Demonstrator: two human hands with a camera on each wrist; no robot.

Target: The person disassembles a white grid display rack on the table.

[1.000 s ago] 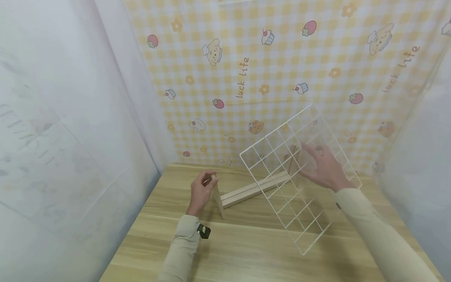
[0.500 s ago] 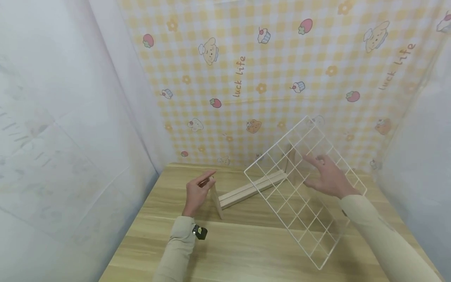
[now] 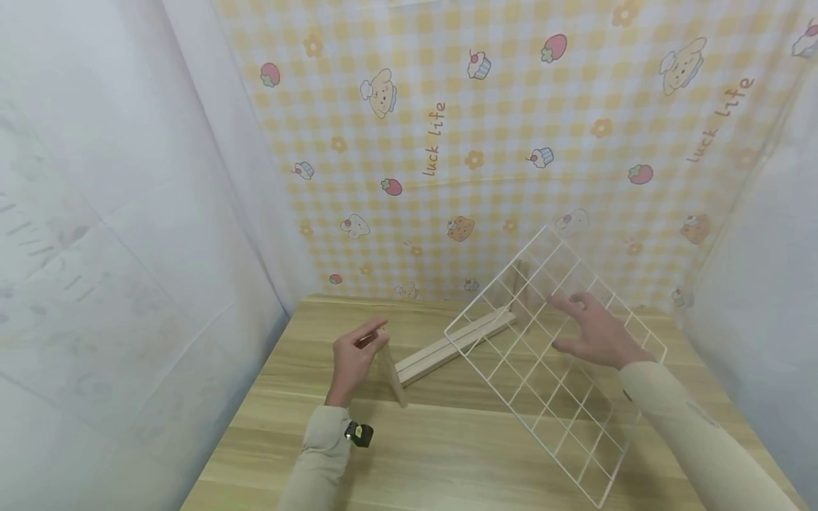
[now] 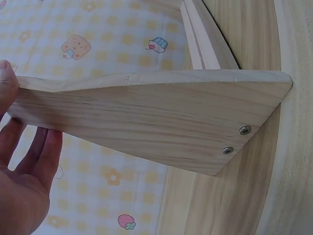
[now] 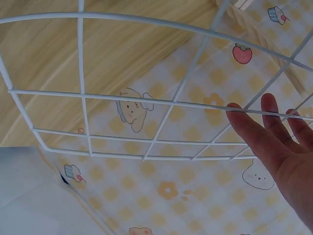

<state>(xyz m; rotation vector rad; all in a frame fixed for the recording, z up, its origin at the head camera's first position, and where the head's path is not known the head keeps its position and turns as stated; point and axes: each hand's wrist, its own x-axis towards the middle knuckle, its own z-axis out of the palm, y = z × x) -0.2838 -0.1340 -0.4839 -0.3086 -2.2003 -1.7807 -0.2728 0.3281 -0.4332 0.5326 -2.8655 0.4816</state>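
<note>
My left hand (image 3: pixel 351 358) pinches the top end of a wooden side panel (image 4: pixel 146 117), thumb on one side and fingers on the other in the left wrist view. The panel belongs to a wooden stand (image 3: pixel 456 348), where two slats run to a second upright panel (image 3: pixel 519 291) at the far right. Two screws (image 4: pixel 245 130) show near the panel's foot. My right hand (image 3: pixel 594 330) holds a white wire grid (image 3: pixel 533 431) tilted before the stand's right part. In the right wrist view fingertips (image 5: pixel 235 106) meet one wire; the thumb is out of that view.
The stand rests on a wood-grain table (image 3: pixel 447 461). A yellow checked cloth (image 3: pixel 498 113) with cartoon prints hangs behind it. White sheets close in the left (image 3: pixel 128 213) and right sides. A black device (image 3: pixel 360 434) sits on the left wrist.
The grid has swung and come down, its lower corner moving right and towards the front edge. My left hand and the panel's top have shifted slightly down and left. The right hand has lowered slightly.
</note>
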